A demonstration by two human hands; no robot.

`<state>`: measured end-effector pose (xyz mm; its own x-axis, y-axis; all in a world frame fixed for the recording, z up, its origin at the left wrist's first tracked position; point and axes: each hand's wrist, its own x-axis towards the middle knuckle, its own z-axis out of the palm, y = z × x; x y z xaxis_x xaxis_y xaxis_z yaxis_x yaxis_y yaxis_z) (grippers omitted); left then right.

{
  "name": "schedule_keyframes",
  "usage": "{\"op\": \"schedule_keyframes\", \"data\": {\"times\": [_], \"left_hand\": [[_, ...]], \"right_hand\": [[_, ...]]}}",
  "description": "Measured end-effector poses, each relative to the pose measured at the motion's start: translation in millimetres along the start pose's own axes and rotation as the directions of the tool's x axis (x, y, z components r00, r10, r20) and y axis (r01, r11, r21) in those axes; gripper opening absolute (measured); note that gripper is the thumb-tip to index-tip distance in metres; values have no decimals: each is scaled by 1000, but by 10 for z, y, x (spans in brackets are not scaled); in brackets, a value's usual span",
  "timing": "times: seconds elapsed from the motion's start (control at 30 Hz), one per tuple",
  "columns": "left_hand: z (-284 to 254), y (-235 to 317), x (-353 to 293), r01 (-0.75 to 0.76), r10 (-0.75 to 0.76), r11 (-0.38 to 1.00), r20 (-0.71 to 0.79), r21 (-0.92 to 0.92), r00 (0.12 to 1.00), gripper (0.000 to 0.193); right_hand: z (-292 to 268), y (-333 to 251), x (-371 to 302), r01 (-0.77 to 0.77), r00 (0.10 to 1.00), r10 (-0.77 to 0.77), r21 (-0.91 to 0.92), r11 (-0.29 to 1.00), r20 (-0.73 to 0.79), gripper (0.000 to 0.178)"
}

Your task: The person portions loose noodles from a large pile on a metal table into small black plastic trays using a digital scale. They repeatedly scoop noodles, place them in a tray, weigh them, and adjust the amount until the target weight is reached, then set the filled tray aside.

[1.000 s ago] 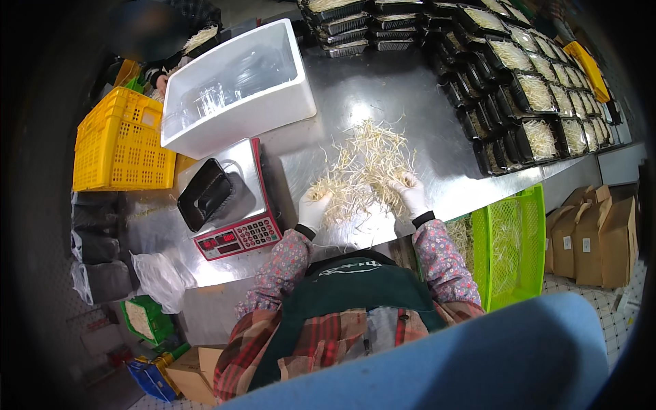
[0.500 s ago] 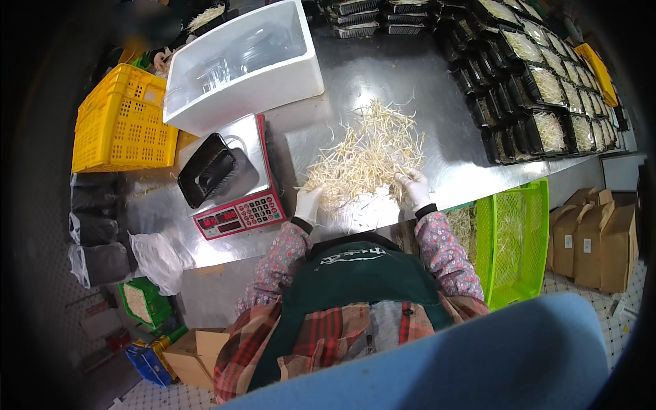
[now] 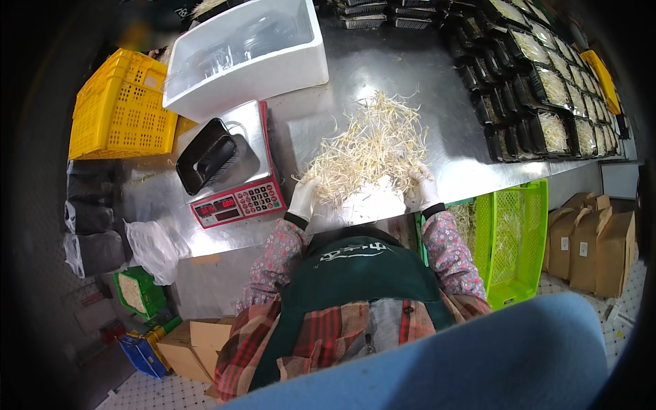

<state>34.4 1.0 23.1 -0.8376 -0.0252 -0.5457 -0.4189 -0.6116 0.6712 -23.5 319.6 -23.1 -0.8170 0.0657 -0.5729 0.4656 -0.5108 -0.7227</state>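
A loose heap of pale bean sprouts (image 3: 372, 147) lies on the steel table in front of me. White gloves cover both hands. My left hand (image 3: 305, 195) grips the heap's near left edge, its fingertips partly hidden among the strands. At the near right edge, my right hand (image 3: 424, 186) has its fingers curled into the sprouts. Between my hands, a bright white patch shows under the strands. To the left, an empty black plastic tray (image 3: 207, 157) rests tilted on a red digital scale (image 3: 239, 202) with a steel pan.
Beyond the scale stands a white foam box (image 3: 253, 80) holding clear plastic pieces. A yellow crate (image 3: 121, 109) is at its left. Stacked black trays of sprouts (image 3: 550, 130) fill the table's right side. A green crate (image 3: 509, 239) sits below the near edge, beside brown paper bags (image 3: 593, 246).
My right hand has shifted a little to the right, its fingers deeper in the sprouts. The heap's outline has changed slightly. The whole view has moved a little.
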Motion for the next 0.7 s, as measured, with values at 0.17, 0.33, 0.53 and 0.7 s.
{"op": "schedule_keyframes", "data": {"times": [0.17,0.33,0.53,0.7], "left_hand": [[-414,-125,55,-14,16,999,-33,37,999,37],[-534,-138,58,22,-19,998,-46,66,999,51],[-594,-166,19,15,-9,998,-112,53,994,56],[-603,-208,32,-6,24,993,-151,122,988,54]], "right_hand": [[-63,104,45,55,998,-59,-155,986,-24,41],[-124,107,134,32,999,-26,-130,991,42,39],[6,-100,48,148,986,-142,-71,986,91,25],[355,-310,-162,236,949,-208,-102,966,236,34]]}}
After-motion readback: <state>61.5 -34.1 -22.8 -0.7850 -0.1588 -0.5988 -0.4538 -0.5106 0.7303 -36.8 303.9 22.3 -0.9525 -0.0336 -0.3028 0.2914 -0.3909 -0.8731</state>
